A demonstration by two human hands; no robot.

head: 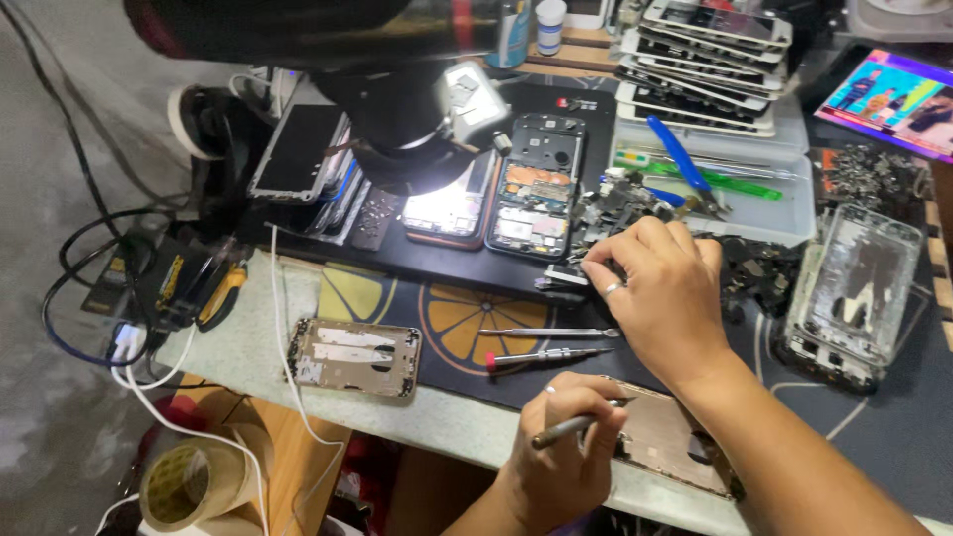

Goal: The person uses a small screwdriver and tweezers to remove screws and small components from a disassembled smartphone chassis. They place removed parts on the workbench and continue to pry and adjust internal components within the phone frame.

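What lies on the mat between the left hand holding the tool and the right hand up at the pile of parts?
In the head view, two slim tools: silver tweezers and, nearer the left hand, a red-tipped screwdriver. The right hand reaches above them.

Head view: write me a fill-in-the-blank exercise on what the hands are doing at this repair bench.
1. The left hand grips a slim metal ____.
2. The right hand reaches into a pile of small ____ parts.
3. A red-tipped screwdriver lies on a mat printed with ____ slices.
4. An opened phone lies beside the lit ____.

Missing words: screwdriver; phone; orange; microscope
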